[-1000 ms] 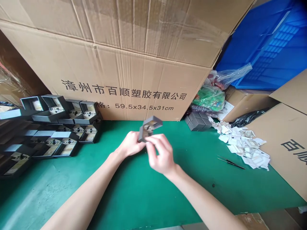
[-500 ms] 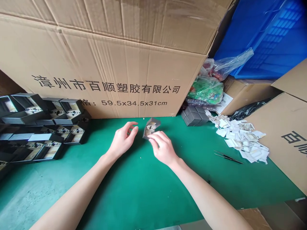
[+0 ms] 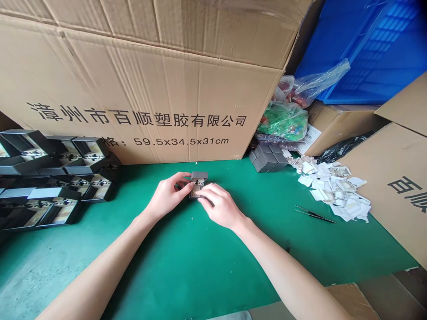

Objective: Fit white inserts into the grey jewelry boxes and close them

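A small open dark grey box (image 3: 199, 184) with a pale insert stands on the green mat (image 3: 207, 262), its lid raised. My left hand (image 3: 167, 195) grips its left side with the fingertips. My right hand (image 3: 218, 205) presses in from the lower right, fingers over the box's front edge. Part of the insert is hidden behind those fingers.
Rows of open dark boxes (image 3: 56, 178) stand at the left. A stack of closed grey boxes (image 3: 267, 159) sits against a large cardboard carton (image 3: 140, 89). White paper scraps (image 3: 333, 191) and tweezers (image 3: 313, 214) lie at the right, below plastic bags (image 3: 283, 122) and a blue crate (image 3: 370, 49).
The box has come down from its raised, tilted position and now stands level on the mat. My left hand, apart from it half a second ago, has closed on it again.
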`<move>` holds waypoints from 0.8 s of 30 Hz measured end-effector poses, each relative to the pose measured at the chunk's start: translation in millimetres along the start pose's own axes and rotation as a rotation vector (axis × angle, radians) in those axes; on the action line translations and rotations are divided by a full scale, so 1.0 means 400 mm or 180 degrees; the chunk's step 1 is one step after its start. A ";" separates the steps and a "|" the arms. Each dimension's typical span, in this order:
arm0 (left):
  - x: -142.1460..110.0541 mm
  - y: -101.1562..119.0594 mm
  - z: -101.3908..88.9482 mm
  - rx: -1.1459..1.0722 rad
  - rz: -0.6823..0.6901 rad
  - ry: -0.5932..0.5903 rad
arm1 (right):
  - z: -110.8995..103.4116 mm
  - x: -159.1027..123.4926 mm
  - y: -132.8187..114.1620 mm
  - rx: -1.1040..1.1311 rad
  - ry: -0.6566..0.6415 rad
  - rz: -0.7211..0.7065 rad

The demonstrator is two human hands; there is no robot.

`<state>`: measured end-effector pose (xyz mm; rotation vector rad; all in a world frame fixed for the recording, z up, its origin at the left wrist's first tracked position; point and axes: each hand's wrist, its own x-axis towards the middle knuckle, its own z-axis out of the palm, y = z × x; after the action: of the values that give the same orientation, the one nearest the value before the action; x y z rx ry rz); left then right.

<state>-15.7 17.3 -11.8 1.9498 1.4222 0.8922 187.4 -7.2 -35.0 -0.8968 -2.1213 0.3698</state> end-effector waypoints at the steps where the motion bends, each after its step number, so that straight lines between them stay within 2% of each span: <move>1: 0.000 -0.001 0.000 -0.0011 0.0013 0.0000 | -0.002 0.001 -0.002 0.0120 0.0110 0.0084; 5: 0.001 -0.005 0.001 0.0001 -0.0003 0.0029 | -0.014 0.010 -0.003 0.0409 0.0699 0.0677; 8: 0.001 -0.005 0.003 0.0035 -0.0029 0.0020 | -0.020 0.015 0.008 0.0496 0.0946 0.1048; 16: -0.001 0.003 0.001 -0.0049 -0.0060 0.0003 | -0.017 0.020 0.025 0.0710 0.0820 0.1284; 24: 0.002 0.012 -0.013 -0.0502 -0.0564 0.0021 | -0.023 0.028 0.018 0.0886 0.0823 0.1528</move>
<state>-17.0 16.9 -4.6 1.6785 1.4565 0.9004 193.1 5.6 -26.5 -1.2095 -1.5594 0.7306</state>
